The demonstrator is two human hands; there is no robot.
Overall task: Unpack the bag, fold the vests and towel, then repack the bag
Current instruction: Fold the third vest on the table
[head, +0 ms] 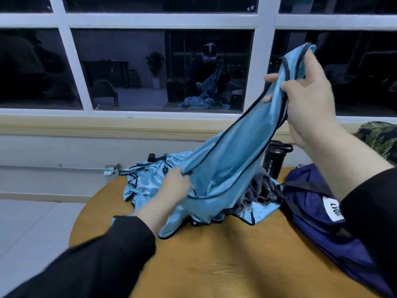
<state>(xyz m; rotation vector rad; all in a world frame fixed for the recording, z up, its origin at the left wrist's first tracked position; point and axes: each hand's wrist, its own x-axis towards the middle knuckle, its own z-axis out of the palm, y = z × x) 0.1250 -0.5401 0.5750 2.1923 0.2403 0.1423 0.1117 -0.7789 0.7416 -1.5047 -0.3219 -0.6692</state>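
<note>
A: At six o'clock on the worktop (225, 265), what shows first?
B: Bare yellow-brown wood, with black sleeves coming in from seven and four o'clock.

A: And the hands?
B: The left hand (175, 189), just below centre, has its fingers curled round a bunch of the light blue vest (217, 168), near its lower part. The right hand (309, 97), up at two o'clock, grips the same vest at its black-trimmed top edge, thumb and fingers closed on the cloth, lifting it so the fabric stretches between the two hands.

A: Where is the bag?
B: The navy bag (318, 216) lies on the worktop at four o'clock, slumped, a white label on its side, partly under the right sleeve.

A: What lies beyond the left hand?
B: More light blue vests (144, 181) lie heaped at centre, toward eleven o'clock, with a grey towel (260, 190) crumpled under the lifted vest, just beside the bag.

A: Farther still?
B: A black sport bottle (274, 163) stands upright at the far edge at two o'clock. Behind is a white-framed window (163, 20), dark at twelve.
</note>
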